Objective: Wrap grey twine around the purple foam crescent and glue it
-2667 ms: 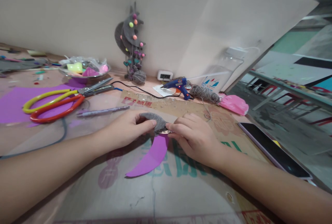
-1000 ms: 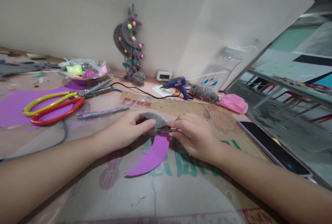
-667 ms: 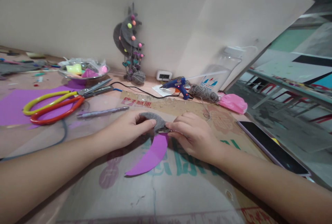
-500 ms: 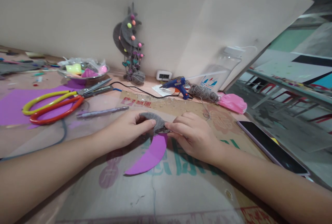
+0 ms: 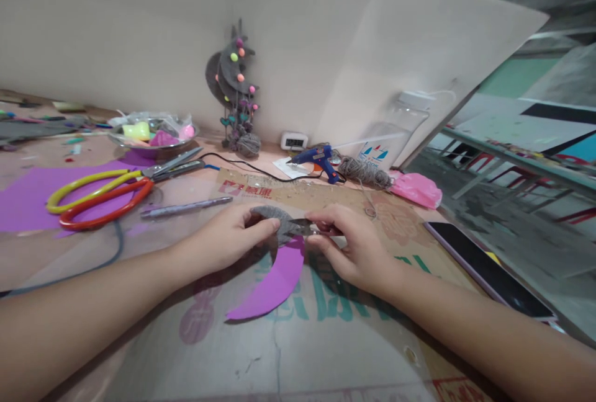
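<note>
Two hands [image 5: 235,231] [image 5: 356,244] pinching, purple crescent [image 5: 274,284] between

Dim lt, soft shadows, distorted pic edges

1 purple crescent [image 5: 272,286], 1 phone [image 5: 493,270]

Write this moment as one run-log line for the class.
left hand: pinches grey part of crescent | right hand: holds small metal tool at grey part | crescent: purple below | glue gun: beyond hands
</note>
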The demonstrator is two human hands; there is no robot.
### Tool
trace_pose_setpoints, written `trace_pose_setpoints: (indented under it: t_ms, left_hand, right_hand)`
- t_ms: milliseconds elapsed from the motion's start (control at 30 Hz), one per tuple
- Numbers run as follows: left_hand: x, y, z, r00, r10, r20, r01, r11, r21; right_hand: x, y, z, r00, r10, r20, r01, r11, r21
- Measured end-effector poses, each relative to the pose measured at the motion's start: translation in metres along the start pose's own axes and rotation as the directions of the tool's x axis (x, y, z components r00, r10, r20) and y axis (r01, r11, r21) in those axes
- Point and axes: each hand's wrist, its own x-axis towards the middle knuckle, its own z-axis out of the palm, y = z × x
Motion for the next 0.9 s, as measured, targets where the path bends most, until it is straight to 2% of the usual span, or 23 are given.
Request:
trace_pose_setpoints:
  t_ms: [300,667,900]
  left_hand:
    - [0.0007,0.0003,0.0004,0.998,0.034,-0.048,-0.034,0.999,0.02]
    - [0.0005,0.0006,-0.001,0.997,0.067,-0.044,-0.061,0.989,0.133]
    - [0.002,-0.0007,-0.001,0.996,0.085,-0.033,-0.079,0.986,0.149]
  right_hand:
    - [0.004,-0.0076,-0.001,0.981,-0.175,0.089,0.184,0.978,-0.102]
    - [0.0033,-0.0083,0.0007,0.981,-0.157,0.114,0.17,0.98,-0.108]
    - [0.0047,-0.0086,0.0013,0.978,-0.175,0.112,0.189,0.974,-0.123]
